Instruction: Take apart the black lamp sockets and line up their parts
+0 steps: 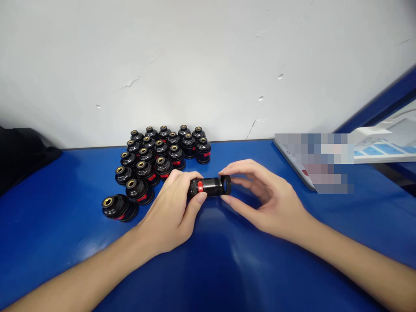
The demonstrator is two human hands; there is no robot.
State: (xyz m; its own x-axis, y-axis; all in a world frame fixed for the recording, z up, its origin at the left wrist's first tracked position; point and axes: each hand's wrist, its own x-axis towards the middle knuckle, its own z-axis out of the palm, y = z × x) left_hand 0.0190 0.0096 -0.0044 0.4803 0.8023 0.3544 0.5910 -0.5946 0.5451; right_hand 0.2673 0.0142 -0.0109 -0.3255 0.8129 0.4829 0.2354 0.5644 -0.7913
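Blue tabletop point(201, 268) runs back to a scuffed white wall point(211, 65), and its glossy surface looks like one on which a dropped round part could roll. Near the middle, a black cylinder point(212, 186) with a red mark point(200, 186) lies sideways in the left hand point(172, 203), whose fingers wrap over its left end while the thumb presses from the near side. At its right end, the right hand point(276, 199) has thumb and fingertips curved narrowly around a black ring point(229, 186), with a hollow between ring and palm. That light fingertip hold looks the weaker one: uneven pressure from thumb and finger could tilt the ring, making it bind against the cylinder's end or slip free. Too loose a left grip might let the cylinder twist along with it. Whether the cylinder touches the surface beneath cannot be told, so its support may depend on the hands alone. Just beyond the left hand, closely grouped black fittings point(203, 151) stand upright with brass-coloured openings; a leftward swing of the knuckles could topple the nearer ones, and one falling might knock its neighbours. Right of the cylinder, well apart, a flat device point(292, 162) seems at little risk unless something rolls that way.
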